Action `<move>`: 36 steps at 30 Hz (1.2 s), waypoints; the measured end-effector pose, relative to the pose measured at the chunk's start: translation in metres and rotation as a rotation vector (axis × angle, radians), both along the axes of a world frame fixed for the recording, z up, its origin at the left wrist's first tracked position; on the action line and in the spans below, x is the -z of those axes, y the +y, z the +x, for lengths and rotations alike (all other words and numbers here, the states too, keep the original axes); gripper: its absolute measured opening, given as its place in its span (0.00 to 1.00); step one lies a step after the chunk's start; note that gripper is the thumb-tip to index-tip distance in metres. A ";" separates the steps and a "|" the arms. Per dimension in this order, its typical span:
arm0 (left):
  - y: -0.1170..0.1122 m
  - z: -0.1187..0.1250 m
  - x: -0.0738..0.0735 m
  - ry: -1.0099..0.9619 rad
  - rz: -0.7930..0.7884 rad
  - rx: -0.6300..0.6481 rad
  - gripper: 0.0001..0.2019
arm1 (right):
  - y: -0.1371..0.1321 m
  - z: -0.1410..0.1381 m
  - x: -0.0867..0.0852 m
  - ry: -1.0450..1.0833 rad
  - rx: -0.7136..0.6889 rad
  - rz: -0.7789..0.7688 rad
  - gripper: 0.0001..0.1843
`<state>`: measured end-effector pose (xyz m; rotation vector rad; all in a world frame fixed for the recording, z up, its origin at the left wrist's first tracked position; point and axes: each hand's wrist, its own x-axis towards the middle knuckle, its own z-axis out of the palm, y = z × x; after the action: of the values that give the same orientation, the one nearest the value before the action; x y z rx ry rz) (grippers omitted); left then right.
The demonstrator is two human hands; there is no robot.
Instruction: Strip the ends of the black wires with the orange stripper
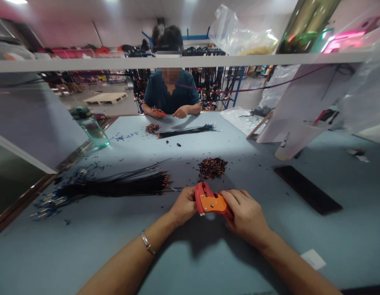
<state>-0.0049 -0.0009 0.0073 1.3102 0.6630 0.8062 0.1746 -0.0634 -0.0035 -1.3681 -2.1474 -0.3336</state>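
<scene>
My right hand point(247, 215) is wrapped around the handles of a red and orange wire stripper point(213, 203), held above the table with its head turned left. Against that head, my left hand point(186, 205) has its fingers closed; what they pinch, if anything, is hidden. A bundle of black wires point(125, 184) lies to the left of my left hand, with coppery ends on the right and blue-and-silver tips on the left. Just beyond the stripper is a heap of small black and copper-coloured scraps point(212, 168).
Across the table a person point(171, 92) holds a red tool near another wire bundle point(186, 131). A bottle point(93, 129) stands at left. On the right are a dark phone point(308, 189) and a white cup of tools point(300, 139). A shelf bar point(190, 62) spans overhead.
</scene>
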 end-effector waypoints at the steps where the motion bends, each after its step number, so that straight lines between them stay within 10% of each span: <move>1: 0.000 0.000 0.000 0.005 0.008 0.005 0.12 | 0.000 0.000 0.000 -0.009 0.011 -0.003 0.13; 21: 0.006 -0.001 0.013 0.002 0.020 0.026 0.24 | -0.001 -0.001 0.004 -0.031 0.074 -0.027 0.06; 28: 0.008 -0.002 0.013 0.215 0.353 -0.388 0.13 | 0.000 0.005 0.001 0.288 0.059 -0.161 0.14; 32: 0.008 -0.002 0.010 0.273 0.431 -0.503 0.09 | -0.005 0.006 -0.017 0.587 -0.010 -0.403 0.13; 36: 0.008 -0.002 0.009 0.308 0.435 -0.496 0.08 | -0.013 0.001 -0.029 1.224 -0.259 -1.030 0.16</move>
<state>-0.0071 0.0073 -0.0015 1.7136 1.1300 1.2089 0.1754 -0.0761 0.0258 -1.1512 -1.2940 1.4987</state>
